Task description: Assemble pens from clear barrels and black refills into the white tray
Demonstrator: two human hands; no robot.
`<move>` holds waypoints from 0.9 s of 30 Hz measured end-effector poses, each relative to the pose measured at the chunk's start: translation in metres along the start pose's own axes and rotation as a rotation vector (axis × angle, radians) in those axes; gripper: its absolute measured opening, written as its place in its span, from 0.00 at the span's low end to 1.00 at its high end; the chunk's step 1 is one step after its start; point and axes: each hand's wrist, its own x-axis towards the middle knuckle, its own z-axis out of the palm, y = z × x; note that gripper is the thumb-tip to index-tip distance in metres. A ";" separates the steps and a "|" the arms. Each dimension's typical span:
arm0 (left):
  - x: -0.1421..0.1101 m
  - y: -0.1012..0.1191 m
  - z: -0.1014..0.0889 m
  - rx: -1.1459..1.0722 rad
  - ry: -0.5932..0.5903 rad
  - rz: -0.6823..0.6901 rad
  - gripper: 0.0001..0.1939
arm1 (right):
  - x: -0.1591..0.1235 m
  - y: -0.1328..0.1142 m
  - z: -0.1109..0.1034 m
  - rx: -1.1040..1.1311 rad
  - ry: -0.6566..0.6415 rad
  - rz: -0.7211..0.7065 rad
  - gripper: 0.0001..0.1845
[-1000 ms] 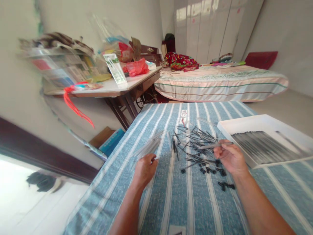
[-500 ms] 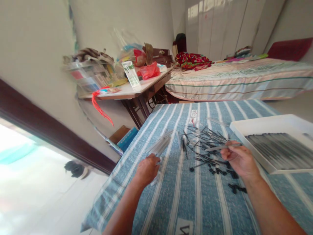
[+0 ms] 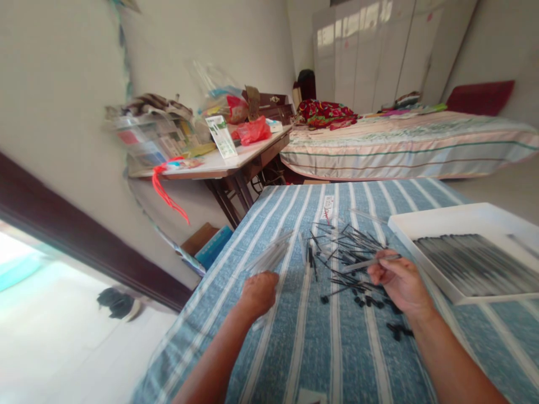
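On the striped cloth (image 3: 290,348) stands a white tray (image 3: 433,216) with pens (image 3: 467,264) in row; the left hand (image 3: 260,292) is curled at clear tubes (image 3: 272,252), whether gripping I cannot tell; the right hand (image 3: 398,278) pinches a slender tube (image 3: 364,263), beside thin black rods (image 3: 357,238); small black caps (image 3: 369,301) lie nearer.

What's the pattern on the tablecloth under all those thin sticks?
The tablecloth is blue with white stripes; the head view shows it.
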 end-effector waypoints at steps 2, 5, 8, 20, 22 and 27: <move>0.002 0.009 -0.001 -0.082 0.009 0.049 0.07 | -0.001 0.001 0.003 -0.010 -0.024 0.011 0.07; 0.009 0.028 0.001 -0.313 0.051 0.120 0.06 | -0.003 0.003 0.009 -0.033 -0.064 0.023 0.07; 0.019 0.048 0.009 -0.578 0.088 0.152 0.04 | -0.004 0.004 0.014 -0.045 -0.088 0.029 0.07; 0.030 0.072 0.034 -1.184 -0.053 0.144 0.04 | -0.001 0.004 0.014 -0.053 -0.018 0.003 0.08; 0.029 0.073 0.034 -1.202 -0.066 0.136 0.04 | -0.002 0.005 0.016 -0.070 -0.025 0.007 0.08; 0.026 0.074 0.033 -1.217 -0.100 0.129 0.05 | -0.002 0.008 0.020 -0.128 -0.033 0.025 0.07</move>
